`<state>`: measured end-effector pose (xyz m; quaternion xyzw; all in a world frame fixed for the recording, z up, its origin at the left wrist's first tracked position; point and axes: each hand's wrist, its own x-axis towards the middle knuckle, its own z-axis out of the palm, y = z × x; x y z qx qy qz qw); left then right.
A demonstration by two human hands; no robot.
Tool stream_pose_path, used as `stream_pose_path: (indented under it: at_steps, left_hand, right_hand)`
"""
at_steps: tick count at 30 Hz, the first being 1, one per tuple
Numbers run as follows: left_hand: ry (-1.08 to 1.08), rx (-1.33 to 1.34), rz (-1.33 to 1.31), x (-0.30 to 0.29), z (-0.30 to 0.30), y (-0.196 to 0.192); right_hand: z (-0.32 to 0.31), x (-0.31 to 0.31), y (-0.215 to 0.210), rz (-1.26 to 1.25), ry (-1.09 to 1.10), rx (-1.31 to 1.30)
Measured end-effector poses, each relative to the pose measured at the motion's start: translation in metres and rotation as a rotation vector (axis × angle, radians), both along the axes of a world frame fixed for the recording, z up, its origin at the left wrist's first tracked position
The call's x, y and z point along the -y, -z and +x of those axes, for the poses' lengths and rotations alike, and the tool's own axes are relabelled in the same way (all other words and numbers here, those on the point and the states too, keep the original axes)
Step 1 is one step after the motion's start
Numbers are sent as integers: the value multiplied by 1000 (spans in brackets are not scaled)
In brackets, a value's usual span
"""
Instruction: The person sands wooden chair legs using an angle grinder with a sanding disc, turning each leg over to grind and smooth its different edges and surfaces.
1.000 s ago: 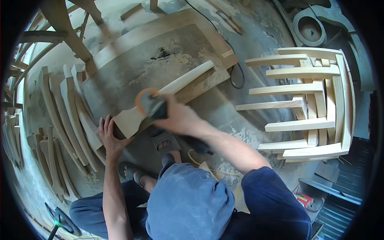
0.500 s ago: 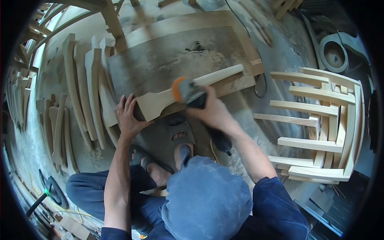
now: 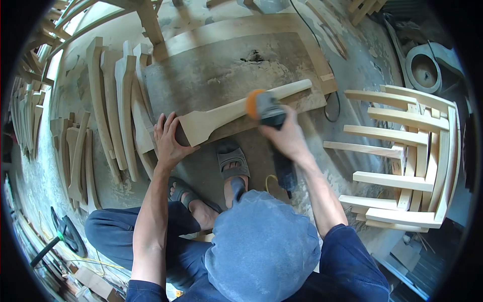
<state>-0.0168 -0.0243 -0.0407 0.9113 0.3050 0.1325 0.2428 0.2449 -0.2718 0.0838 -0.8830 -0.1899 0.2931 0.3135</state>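
Note:
A pale shaped wooden leg (image 3: 216, 118) lies slantwise on a low board, its broad end toward the left and its slim end toward the right. My left hand (image 3: 170, 137) grips the broad end, fingers on the far side and thumb on the near side. In my right hand (image 3: 288, 135) is an angle grinder (image 3: 271, 111), held by its body. The tool's orange disc (image 3: 255, 103) rests over the middle of the leg, blurred by motion; exact contact with the wood cannot be made out.
Several similar wooden pieces (image 3: 118, 110) lie in a row at the left, with more stacked beyond. A slatted wooden frame (image 3: 427, 156) stands at the right. My sandalled foot (image 3: 232, 161) is close to the board (image 3: 226, 60). A dark cord (image 3: 329, 108) runs past the board's right edge.
My right hand and the grinder have moved right along the leg, from near its broad end toward its middle. My left hand stays at the broad end. The whole view has shifted slightly.

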Motion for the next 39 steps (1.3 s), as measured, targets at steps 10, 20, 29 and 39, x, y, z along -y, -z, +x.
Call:
stream_pose_path:
  at_steps: [10, 20, 29, 39]
  left_hand:
    - [10, -5, -1, -3, -1, 5]
    - [13, -8, -7, -2, 0, 0]
    - [-7, -15, -26, -2, -1, 1]
    - [30, 30, -65, -7, -8, 12]
  right_hand:
    - [-43, -50, -19, -121, -341, -169]
    - [7, 2, -1, -98, -194, -74]
    - [97, 46, 1, 39, 163, -55]
    - [-42, -62, 3, 17, -386, -72]
